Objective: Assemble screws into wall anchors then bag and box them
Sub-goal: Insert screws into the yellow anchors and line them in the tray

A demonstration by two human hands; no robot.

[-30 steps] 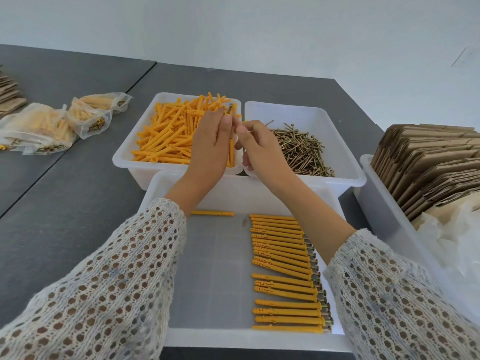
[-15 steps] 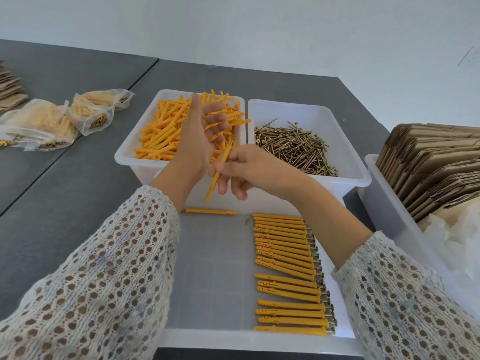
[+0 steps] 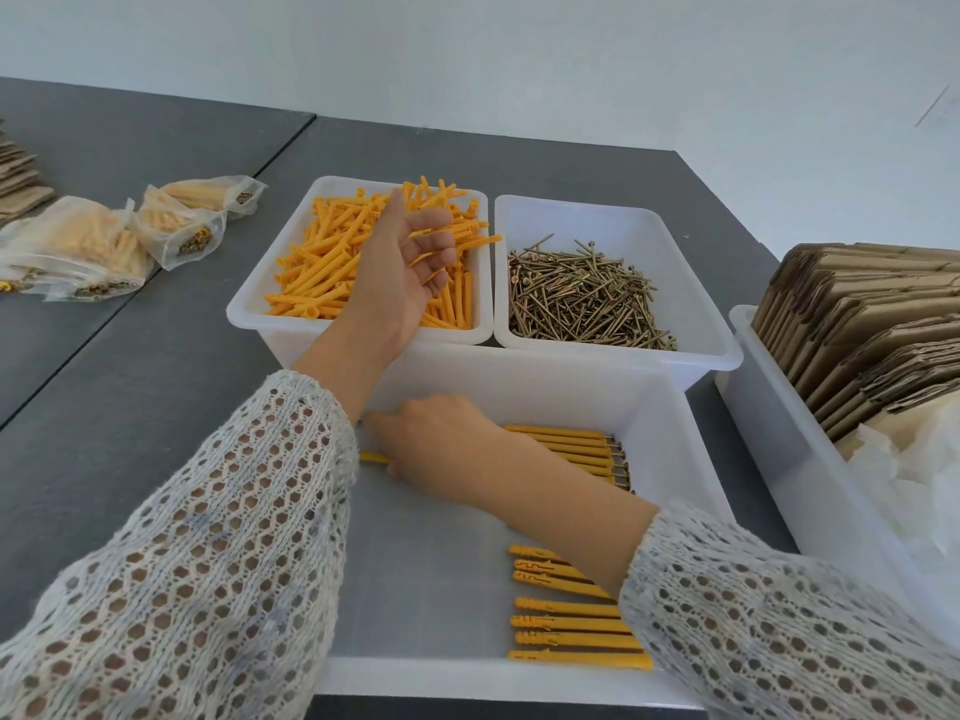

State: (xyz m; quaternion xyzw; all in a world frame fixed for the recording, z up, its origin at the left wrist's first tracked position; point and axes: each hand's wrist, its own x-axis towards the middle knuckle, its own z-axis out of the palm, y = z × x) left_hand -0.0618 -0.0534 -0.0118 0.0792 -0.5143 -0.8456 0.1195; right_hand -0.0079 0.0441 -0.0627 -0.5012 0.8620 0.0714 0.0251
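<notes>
Grey table [image 3: 156,387], near tray [image 3: 670,407]: my R hand [image 3: 441,449] lies on a lone anchor [image 3: 375,457] (grip hidden, can't tell), L hand [image 3: 410,262] spread loose over anchor bin [image 3: 249,304].

A dark grey desk [image 3: 156,407] is seen. Four white bins are set on it: anchors [image 3: 291,335], screws [image 3: 691,350], a near tray [image 3: 691,449], and cardboard at the right edge [image 3: 769,459]. Filled bags [image 3: 93,246] are laid toward its left edge.

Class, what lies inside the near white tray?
Inside the near tray: a row of assembled anchors, and the right hand at a lone anchor. The forearm covers the row's middle.
</notes>
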